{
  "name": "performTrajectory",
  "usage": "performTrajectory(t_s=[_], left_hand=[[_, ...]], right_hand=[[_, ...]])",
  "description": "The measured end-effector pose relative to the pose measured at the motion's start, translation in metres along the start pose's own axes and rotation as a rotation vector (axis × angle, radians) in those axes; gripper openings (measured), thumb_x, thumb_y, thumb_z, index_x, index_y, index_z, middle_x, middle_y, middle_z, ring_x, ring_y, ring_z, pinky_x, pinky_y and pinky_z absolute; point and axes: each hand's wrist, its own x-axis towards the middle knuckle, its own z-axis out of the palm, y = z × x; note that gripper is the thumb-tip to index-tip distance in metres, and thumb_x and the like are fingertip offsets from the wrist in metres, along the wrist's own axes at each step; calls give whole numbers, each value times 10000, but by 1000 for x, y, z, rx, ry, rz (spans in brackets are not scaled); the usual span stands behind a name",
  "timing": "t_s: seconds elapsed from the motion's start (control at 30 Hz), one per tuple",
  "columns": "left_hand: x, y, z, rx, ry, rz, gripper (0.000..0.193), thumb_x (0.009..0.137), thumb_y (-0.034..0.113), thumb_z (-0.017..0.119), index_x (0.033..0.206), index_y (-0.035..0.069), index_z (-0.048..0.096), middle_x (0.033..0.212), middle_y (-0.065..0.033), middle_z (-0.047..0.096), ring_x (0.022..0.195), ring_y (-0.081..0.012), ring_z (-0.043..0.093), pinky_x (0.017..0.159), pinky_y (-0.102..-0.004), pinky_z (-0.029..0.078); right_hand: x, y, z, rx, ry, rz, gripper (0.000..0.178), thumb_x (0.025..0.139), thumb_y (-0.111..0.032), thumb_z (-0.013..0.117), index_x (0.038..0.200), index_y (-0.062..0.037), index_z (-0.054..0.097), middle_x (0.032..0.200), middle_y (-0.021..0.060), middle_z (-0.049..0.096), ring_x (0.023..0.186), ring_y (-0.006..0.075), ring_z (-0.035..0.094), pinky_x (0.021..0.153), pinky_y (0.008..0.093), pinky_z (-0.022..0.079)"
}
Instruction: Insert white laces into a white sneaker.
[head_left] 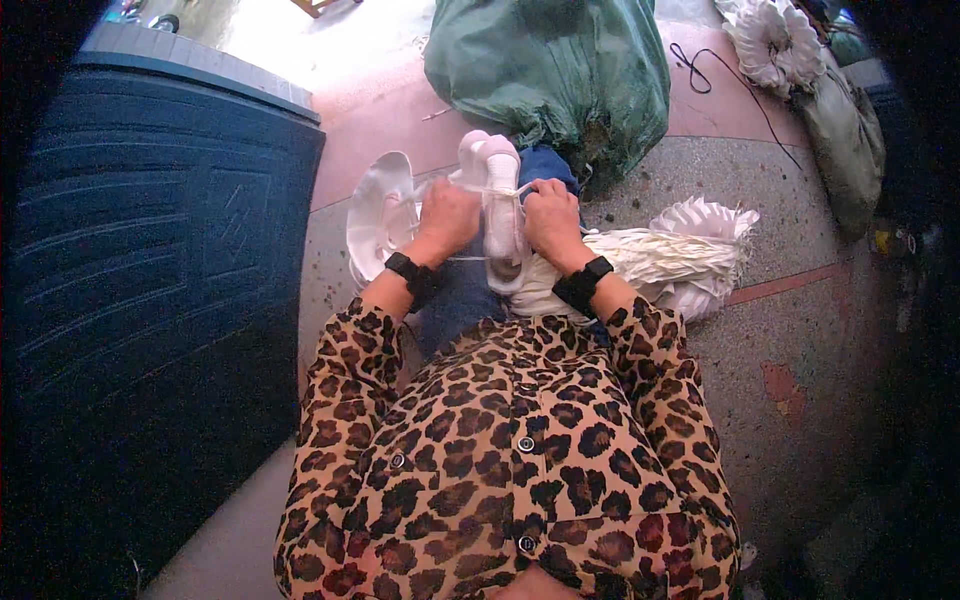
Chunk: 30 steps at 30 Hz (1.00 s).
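Note:
A narrow stack of white, rounded, padded-looking pieces (502, 215) stands across my lap, its tops pale pink. A thin white cord (488, 189) runs over it between my two hands. My left hand (450, 215) is closed at the stack's left side, pinching the cord. On the right side my right hand (553, 215) is also closed, with a cord end at its fingertips. Left of my left hand rests a curved white bundle (378, 215) of similar pieces. Under my right wrist lies a heap of long cream strips (640, 258).
A large green sack (550, 70) sits just ahead. Dark blue panelled doors (160, 200) stand along the left. At the far right are a ring of white pieces (775, 45) and a greyish sack (845, 150). A black cord (745, 90) trails over the floor (700, 165).

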Motion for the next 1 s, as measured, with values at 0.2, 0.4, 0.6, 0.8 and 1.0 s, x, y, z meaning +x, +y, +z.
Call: performTrajectory(t_s=[0.2, 0.4, 0.6, 0.8, 1.0], left_hand=[[10, 13, -8, 141, -40, 33, 93, 739, 118, 616, 763, 104, 704, 820, -99, 665, 905, -334, 587, 736, -468, 470], [14, 17, 3, 131, 35, -32, 79, 770, 187, 647, 757, 133, 704, 797, -85, 664, 911, -309, 581, 748, -473, 439], [-17, 43, -2, 50, 209, -115, 229, 821, 310, 673, 866, 85, 681, 853, -86, 664, 930, -300, 569, 754, -461, 419], [-16, 41, 8, 14, 117, -183, 190, 848, 242, 617, 940, 83, 662, 935, -118, 659, 929, -335, 568, 739, -491, 447], [-15, 37, 25, -159, 167, -273, 164, 839, 192, 597, 919, 68, 669, 926, -133, 658, 924, -358, 570, 756, -503, 466]], right_hand=[[3, -2, -7, -38, 69, -82, 124, 760, -140, 590, 801, -61, 676, 1085, 81, 613, 1106, 274, 521, 835, 437, 433], [6, -2, -10, -109, 40, -82, 78, 741, -172, 627, 738, -103, 664, 919, 54, 596, 951, 260, 548, 715, 419, 410], [2, -2, -15, -109, -33, 23, 185, 804, -276, 643, 725, -111, 673, 847, 69, 621, 882, 265, 576, 698, 423, 422], [0, -7, -20, 38, -219, 59, 299, 847, -356, 613, 874, -66, 679, 947, 151, 638, 944, 334, 586, 759, 488, 458], [4, 9, -4, 235, -170, 34, 221, 824, -252, 577, 844, -66, 695, 883, 154, 653, 873, 369, 604, 730, 514, 480]])
